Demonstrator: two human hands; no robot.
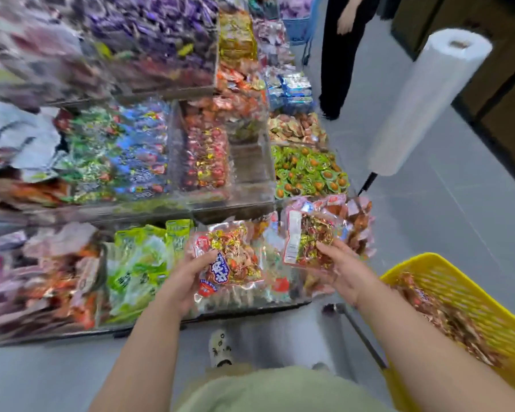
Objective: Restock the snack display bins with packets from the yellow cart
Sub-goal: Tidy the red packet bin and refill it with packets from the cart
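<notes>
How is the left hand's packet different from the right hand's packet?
The left packet shows a blue and red logo; the right packet shows a white label. The left hand grips its packet's left side, the right hand its packet's right side. Both are clear, with red and gold snacks inside.

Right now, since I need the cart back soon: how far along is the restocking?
Partway. The front bin already holds packets. The left hand grips one packet, the right hand a second packet, above it. The yellow cart holds a pile left to shelve.
</notes>
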